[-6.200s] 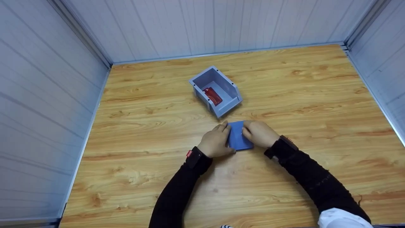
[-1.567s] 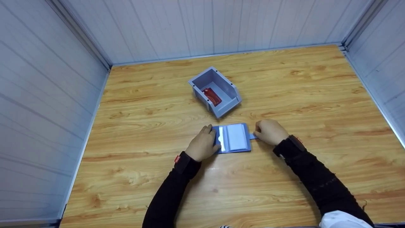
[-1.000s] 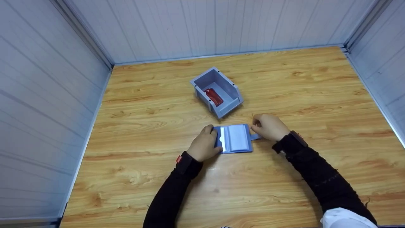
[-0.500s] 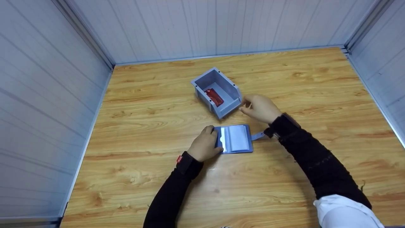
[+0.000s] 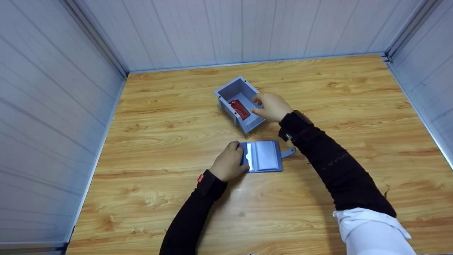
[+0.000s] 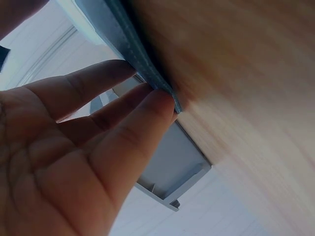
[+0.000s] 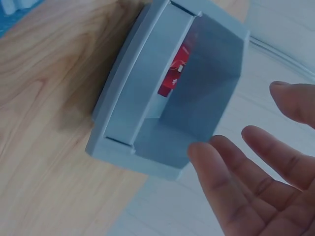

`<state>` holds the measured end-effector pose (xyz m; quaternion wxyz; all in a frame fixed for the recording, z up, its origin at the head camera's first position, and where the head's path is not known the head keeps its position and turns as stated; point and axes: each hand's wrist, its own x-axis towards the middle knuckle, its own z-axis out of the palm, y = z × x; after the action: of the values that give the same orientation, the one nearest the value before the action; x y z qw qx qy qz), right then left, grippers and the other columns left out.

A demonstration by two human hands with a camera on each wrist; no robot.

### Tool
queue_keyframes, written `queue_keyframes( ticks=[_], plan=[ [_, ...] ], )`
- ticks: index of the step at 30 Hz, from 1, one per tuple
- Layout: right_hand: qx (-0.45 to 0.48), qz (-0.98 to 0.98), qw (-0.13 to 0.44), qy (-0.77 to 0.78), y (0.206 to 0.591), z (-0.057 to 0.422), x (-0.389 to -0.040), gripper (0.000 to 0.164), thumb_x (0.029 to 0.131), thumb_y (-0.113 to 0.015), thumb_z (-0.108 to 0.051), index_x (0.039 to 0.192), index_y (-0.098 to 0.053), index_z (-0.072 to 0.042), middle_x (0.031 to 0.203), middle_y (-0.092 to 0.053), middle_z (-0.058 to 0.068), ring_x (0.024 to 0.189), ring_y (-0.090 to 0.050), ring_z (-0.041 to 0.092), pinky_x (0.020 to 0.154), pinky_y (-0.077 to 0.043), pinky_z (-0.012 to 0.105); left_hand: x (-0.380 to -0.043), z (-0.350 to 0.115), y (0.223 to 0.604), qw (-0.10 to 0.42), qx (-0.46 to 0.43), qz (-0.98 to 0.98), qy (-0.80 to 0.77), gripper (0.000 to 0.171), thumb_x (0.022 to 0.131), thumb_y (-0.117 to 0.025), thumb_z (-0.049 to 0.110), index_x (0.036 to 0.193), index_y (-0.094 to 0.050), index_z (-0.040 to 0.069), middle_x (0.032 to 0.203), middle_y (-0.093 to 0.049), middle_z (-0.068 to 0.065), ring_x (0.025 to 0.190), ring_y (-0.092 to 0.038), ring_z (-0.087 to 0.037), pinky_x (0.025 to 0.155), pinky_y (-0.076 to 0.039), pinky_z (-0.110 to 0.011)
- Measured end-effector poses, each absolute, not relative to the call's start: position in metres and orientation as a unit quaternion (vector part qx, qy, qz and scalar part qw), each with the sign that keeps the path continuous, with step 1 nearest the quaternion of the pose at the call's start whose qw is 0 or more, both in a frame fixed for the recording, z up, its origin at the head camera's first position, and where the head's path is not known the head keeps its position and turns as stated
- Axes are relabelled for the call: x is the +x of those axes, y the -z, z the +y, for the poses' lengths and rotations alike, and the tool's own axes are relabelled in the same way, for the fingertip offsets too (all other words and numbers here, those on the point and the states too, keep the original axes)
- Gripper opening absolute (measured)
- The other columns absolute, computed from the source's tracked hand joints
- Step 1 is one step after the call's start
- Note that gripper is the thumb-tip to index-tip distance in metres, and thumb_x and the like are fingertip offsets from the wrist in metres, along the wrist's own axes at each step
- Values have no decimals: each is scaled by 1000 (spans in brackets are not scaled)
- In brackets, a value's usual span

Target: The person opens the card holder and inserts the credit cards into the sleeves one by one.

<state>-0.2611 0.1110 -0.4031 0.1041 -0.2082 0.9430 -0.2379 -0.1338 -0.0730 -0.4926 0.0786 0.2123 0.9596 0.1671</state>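
A blue card holder (image 5: 267, 155) lies open on the table in the head view, its clear sleeves showing and its snap strap (image 5: 288, 152) stretched to the right. My left hand (image 5: 228, 162) rests on its left cover; in the left wrist view fairly straight fingers touch the cover's edge (image 6: 142, 64). Farther back is a grey bin (image 5: 230, 90) with a flat red card-like item (image 5: 240, 109) on its floor. Over the bin's right side hovers my right hand (image 5: 272, 106), fingers loosely bent and thumb apart, holding nothing. Several fingers (image 7: 216, 172) appear beside the bin's rim in the right wrist view.
The wood-grain table (image 5: 170, 141) is bounded by pale panel walls at the back (image 5: 226, 32), left (image 5: 53, 117) and right (image 5: 424, 71). Black bands circle both wrists.
The card holder was folded earlier and now lies open. My right hand has let go of the strap and moved up and left to the bin. My left hand has stayed on the cover lately.
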Motion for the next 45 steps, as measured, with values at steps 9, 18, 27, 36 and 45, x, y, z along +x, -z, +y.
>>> queue_keyframes(
  ticks=[9,18,27,36,45],
  plan=[
    [-201,956,84,198,420,79,-283,40,91,-64,-25,120,-63,3,117,-67,20,109,-62,35,96,-49,45,-133,-73,494,73,215,958,-175,70,82,-76,32,131,-52,-12,140,-46,-26,133,-45,-35,113,-40,-38],
    [-170,970,92,150,437,57,-296,26,91,-64,-28,86,-63,-2,88,-65,11,82,-60,27,78,-50,41,-131,-71,494,62,221,958,-173,69,81,-76,31,130,-53,-12,138,-48,-26,131,-47,-35,111,-42,-38],
    [-136,974,110,144,453,44,-300,26,96,-59,-27,92,-65,-2,92,-69,14,86,-65,29,76,-54,42,-131,-72,492,65,220,959,-164,71,82,-75,33,132,-52,-12,139,-48,-25,132,-46,-35,111,-42,-38],
    [-114,977,110,140,463,40,-308,24,96,-58,-23,99,-68,-1,102,-70,16,95,-67,32,84,-55,45,-132,-73,492,62,221,960,-161,70,82,-76,33,131,-53,-11,138,-48,-25,131,-46,-34,111,-42,-37],
    [-105,980,120,123,469,39,-311,29,97,-55,-22,114,-67,-1,117,-63,19,107,-63,36,91,-54,49,-133,-72,492,66,215,959,-173,69,82,-76,32,131,-52,-11,139,-48,-24,132,-46,-34,111,-42,-38]
  ],
)
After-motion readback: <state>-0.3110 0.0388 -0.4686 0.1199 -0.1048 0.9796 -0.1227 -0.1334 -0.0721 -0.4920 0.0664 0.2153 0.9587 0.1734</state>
